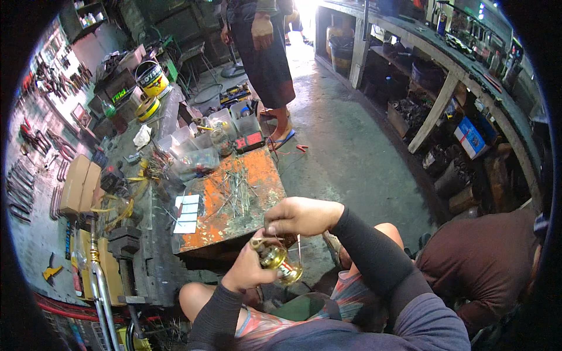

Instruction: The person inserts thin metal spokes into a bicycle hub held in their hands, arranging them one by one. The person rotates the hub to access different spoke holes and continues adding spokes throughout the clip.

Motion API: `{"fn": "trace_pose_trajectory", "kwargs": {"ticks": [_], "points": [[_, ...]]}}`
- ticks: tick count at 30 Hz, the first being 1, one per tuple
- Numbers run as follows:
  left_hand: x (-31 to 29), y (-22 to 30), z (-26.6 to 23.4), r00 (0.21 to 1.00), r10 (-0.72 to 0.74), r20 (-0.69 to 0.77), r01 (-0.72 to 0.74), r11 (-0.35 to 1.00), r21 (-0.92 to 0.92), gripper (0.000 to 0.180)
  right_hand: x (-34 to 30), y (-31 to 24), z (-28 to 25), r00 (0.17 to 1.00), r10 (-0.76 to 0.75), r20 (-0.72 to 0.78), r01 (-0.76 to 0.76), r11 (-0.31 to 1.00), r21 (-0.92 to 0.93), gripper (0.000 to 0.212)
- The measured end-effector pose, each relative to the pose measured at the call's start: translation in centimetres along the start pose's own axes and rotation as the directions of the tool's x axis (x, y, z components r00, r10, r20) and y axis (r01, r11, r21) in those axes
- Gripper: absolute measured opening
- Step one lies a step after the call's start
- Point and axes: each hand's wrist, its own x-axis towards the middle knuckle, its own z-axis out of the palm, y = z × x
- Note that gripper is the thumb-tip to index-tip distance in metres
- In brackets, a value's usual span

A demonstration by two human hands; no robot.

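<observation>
Thin rods [237,190] litter the orange table [270,171] beyond the hands [307,216].

White light floods a far opening [301,23] above the grey concrete floor [357,158]; a long wooden workbench [436,110] lines the right, a tool-hung wall [42,237] the left.

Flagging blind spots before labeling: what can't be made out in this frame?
All in the head view:
Right hand: detail too small to tell what, if anything, its fingertips pinch.
Gold-coloured metal piece: the side against the left hand is hidden by that hand.
Thin rods on the orange tabletop: too small and overlapping to count.
Standing person: head cut off by the top edge.
</observation>
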Motion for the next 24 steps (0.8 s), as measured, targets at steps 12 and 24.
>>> {"fn": "trace_pose_trajectory", "kwargs": {"ticks": [12, 24], "points": [[0.4, -0.8, -1.1, 0.982, -0.066, 0.174, 0.043, 0.990, 0.132, 0.082, 0.5, -1.4, 1.0, 0.967, 0.099, -0.235, -0.091, 0.995, 0.046, 0.025], [0.8, -1.7, 0.1, 1.000, -0.006, -0.012, 0.007, 1.000, 0.027, 0.071, -0.2, -0.7, 2.0, 0.938, 0.004, -0.348, -0.106, 0.955, -0.276, 0.022]]}}
